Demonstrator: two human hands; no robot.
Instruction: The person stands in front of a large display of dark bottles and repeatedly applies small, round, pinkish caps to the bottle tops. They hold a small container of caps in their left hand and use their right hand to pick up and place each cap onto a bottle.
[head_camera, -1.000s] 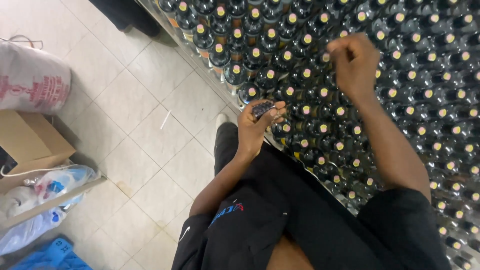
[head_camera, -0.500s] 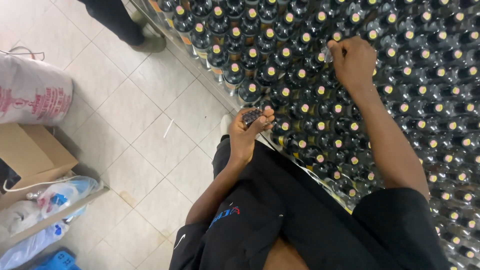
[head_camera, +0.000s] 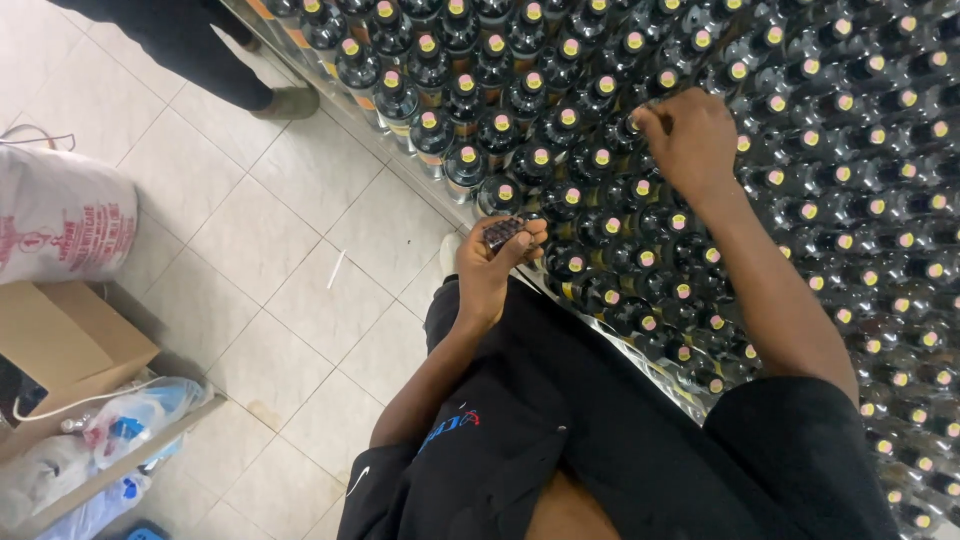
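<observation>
The left hand is curled shut around a small bundle of dark sleeves, which stick out above the thumb and forefinger; what exactly they are is too small to tell. This hand hangs just at the near-left edge of a dense field of dark glass bottles, close to the bottle with a pink cap.

The right hand reaches farther into the field, its grip pinched closed at the fingertips on the top of one bottle; whether it has hold of the cap itself or of something laid over it cannot be told. The forearm runs back toward the near right, over many bottle tops.

The bottles stand upright, packed touching one another, with yellow and pink caps, and fill the right and far part of the view. They rest on a low surface edged by a metal rim.

To the left lies a pale tiled floor. On it, at the far left, sits a white printed sack, and nearer, a cardboard box beside a shelf with plastic bags. At the far edge, another person's dark-trousered leg and shoe stand just beside the rim.
</observation>
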